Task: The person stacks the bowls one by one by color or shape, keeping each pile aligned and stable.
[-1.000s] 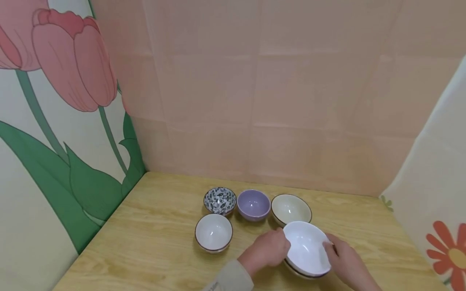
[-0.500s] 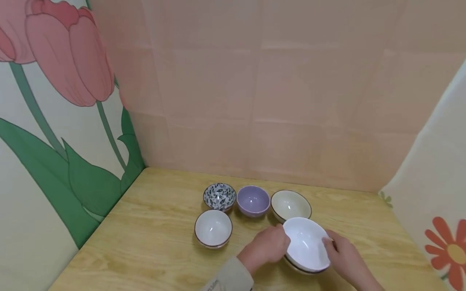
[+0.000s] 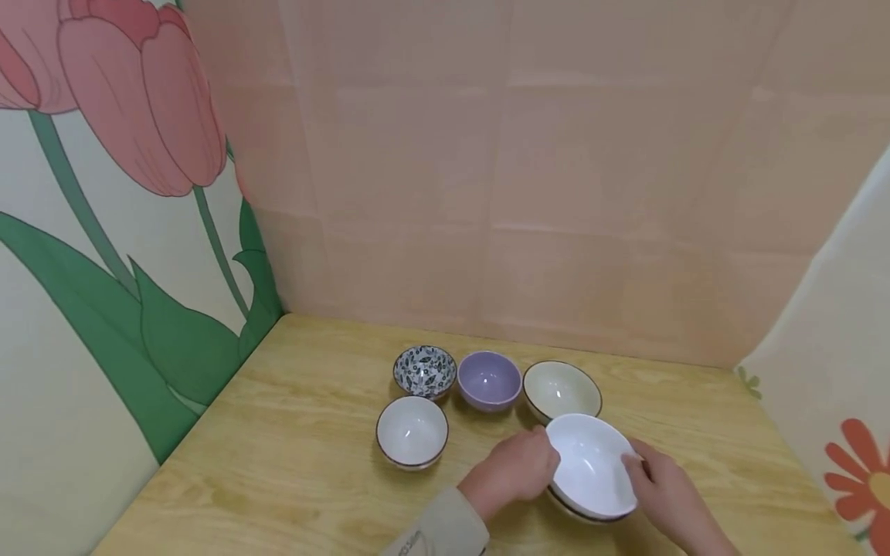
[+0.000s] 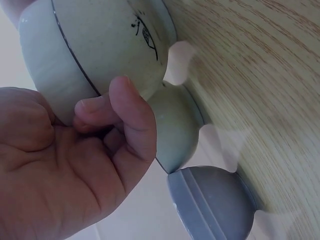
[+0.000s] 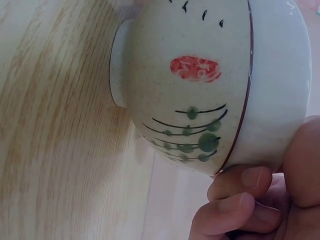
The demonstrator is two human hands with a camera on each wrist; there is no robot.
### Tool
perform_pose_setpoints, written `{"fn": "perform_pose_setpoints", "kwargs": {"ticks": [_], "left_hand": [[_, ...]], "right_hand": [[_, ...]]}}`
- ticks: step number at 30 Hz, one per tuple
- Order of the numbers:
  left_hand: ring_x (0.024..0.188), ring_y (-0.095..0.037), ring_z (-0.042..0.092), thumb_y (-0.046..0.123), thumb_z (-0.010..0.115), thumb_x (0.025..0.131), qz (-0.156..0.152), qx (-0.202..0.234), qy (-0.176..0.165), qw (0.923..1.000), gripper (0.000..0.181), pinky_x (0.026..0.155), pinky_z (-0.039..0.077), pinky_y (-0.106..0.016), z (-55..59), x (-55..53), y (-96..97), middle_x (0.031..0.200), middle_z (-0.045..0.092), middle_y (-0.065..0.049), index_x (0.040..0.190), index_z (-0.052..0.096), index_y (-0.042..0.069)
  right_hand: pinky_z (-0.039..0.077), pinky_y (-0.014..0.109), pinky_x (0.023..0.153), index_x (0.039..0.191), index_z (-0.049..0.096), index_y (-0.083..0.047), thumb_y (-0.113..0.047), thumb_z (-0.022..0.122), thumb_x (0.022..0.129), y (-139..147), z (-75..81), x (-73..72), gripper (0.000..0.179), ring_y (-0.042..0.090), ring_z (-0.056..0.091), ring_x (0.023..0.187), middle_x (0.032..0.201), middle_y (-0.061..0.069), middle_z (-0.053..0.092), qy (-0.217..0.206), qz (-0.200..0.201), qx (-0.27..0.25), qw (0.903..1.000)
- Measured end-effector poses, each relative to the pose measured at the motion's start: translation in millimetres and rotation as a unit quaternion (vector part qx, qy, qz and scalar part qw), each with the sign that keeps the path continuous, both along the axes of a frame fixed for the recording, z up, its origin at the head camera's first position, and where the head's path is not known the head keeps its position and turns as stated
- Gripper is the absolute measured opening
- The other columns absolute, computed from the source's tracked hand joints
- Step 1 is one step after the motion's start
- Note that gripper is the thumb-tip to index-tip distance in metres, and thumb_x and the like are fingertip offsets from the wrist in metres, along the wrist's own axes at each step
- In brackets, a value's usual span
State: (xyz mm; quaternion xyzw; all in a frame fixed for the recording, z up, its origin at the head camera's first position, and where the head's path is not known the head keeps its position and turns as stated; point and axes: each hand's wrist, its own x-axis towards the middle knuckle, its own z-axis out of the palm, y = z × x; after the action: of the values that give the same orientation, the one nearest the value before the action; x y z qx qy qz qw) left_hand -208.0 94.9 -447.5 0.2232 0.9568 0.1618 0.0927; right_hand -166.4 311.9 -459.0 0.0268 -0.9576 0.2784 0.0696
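Head view shows the left hand [image 3: 520, 467] with its fingers curled at the near-left rim of a plain white bowl [image 3: 591, 467], gripping it. The right hand [image 3: 664, 486] pinches the opposite rim, thumb uppermost and fingers against the outside, as the right wrist view confirms. Between the hands, the white bowl sits nested in a speckled cream bowl [image 5: 155, 95], its white wall rising above that bowl's dark rim. The speckled cream bowl stands with its foot on the wood-grain table [image 3: 278, 463]; a red seal-like mark and green dots on black lines decorate its side.

Just behind the nested pair is a pale cream bowl [image 3: 562, 390] with a dark rim. Leftward from it come a purple bowl [image 3: 490, 381] and a leaf-patterned bowl [image 3: 425, 372], and in front of the latter a brown-rimmed white bowl [image 3: 412, 431]. A light sleeve [image 3: 448, 529] covers the left forearm. Beyond the table hangs a creased pink backdrop [image 3: 501, 170], with a tulip-printed panel [image 3: 139, 108] at the left.
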Motion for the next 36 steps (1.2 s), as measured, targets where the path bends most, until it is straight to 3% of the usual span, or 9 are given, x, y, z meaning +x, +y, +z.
{"fn": "perform_pose_setpoints", "kwargs": {"ticks": [16, 25, 32, 36], "left_hand": [[0.069, -0.013, 0.052, 0.035, 0.044, 0.104, 0.02, 0.013, -0.019, 0.9995, 0.044, 0.067, 0.051, -0.025, -0.3, -1.8, 0.5, 0.092, 0.061, -0.004, 0.13, 0.055, 0.002], [0.069, -0.012, 0.051, 0.036, 0.043, 0.104, 0.012, 0.012, -0.006, 0.9998, 0.039, 0.065, 0.05, -0.025, -0.2, -3.3, 2.1, 0.093, 0.059, -0.001, 0.122, 0.059, 0.005], [0.078, -0.01, 0.056, 0.033, 0.042, 0.105, -0.002, 0.034, 0.0, 0.9994, 0.04, 0.078, 0.053, -0.025, -1.0, -4.1, -1.4, 0.108, 0.065, -0.001, 0.126, 0.061, 0.005], [0.078, -0.01, 0.054, 0.032, 0.039, 0.106, -0.016, 0.04, -0.012, 0.999, 0.038, 0.078, 0.052, -0.026, -2.2, -3.6, -5.5, 0.101, 0.062, 0.001, 0.122, 0.063, 0.007]], "right_hand": [[0.054, 0.03, 0.069, 0.121, 0.063, 0.011, -0.009, 0.053, 0.1, -0.2, -0.7, 1.6, 0.031, 0.027, 0.067, 0.09, 0.105, 0.024, 0.07, 0.019, 0.003, -0.009, 0.9998], [0.052, 0.029, 0.066, 0.124, 0.061, 0.011, -0.011, 0.055, 0.1, 2.3, 5.6, -0.2, 0.033, 0.025, 0.067, 0.087, 0.101, 0.023, 0.072, -0.003, 0.003, -0.012, 0.9999], [0.052, 0.03, 0.064, 0.122, 0.063, 0.01, -0.011, 0.057, 0.098, 3.9, 12.5, -3.5, 0.033, 0.024, 0.068, 0.083, 0.095, 0.019, 0.073, -0.007, 0.013, 0.006, 0.9999], [0.053, 0.031, 0.065, 0.119, 0.065, 0.009, -0.011, 0.059, 0.096, 5.6, 16.1, -6.2, 0.031, 0.023, 0.069, 0.082, 0.092, 0.017, 0.073, -0.027, 0.031, 0.02, 0.999]]}}
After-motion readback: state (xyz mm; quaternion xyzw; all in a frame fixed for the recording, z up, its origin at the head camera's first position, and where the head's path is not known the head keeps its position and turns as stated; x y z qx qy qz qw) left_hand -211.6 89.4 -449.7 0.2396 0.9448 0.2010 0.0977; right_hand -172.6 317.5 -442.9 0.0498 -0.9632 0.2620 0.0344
